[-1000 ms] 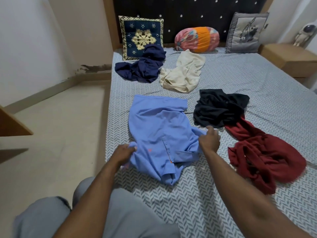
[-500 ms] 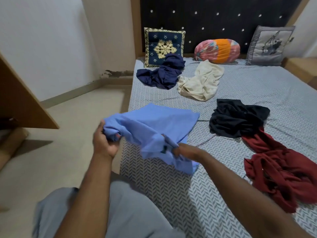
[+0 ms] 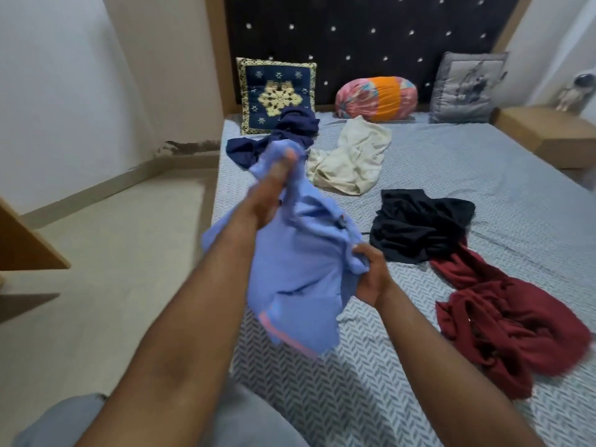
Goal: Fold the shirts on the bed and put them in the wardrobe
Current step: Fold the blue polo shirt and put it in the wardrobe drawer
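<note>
A light blue shirt point(image 3: 300, 279) hangs in the air above the bed's near left edge, bunched and unfolded. My left hand point(image 3: 267, 191) grips its upper part, raised and blurred. My right hand point(image 3: 371, 275) grips a fold at its right side, lower down. On the bed point(image 3: 483, 175) lie a navy shirt point(image 3: 277, 137), a cream shirt point(image 3: 348, 159), a black shirt point(image 3: 419, 224) and a dark red shirt point(image 3: 512, 321), all crumpled.
Three cushions lean on the dark headboard: a navy patterned one point(image 3: 275, 91), an orange-pink bolster point(image 3: 377, 98), a grey one point(image 3: 467, 88). A wooden bedside table point(image 3: 545, 133) stands at the right. Bare floor point(image 3: 106, 253) lies left of the bed, with a wooden panel point(image 3: 25, 250) at the far left edge.
The blue shirt has been lifted off the bed into the air. My left hand rose high with its top; my right hand moved up and right with a fold.
</note>
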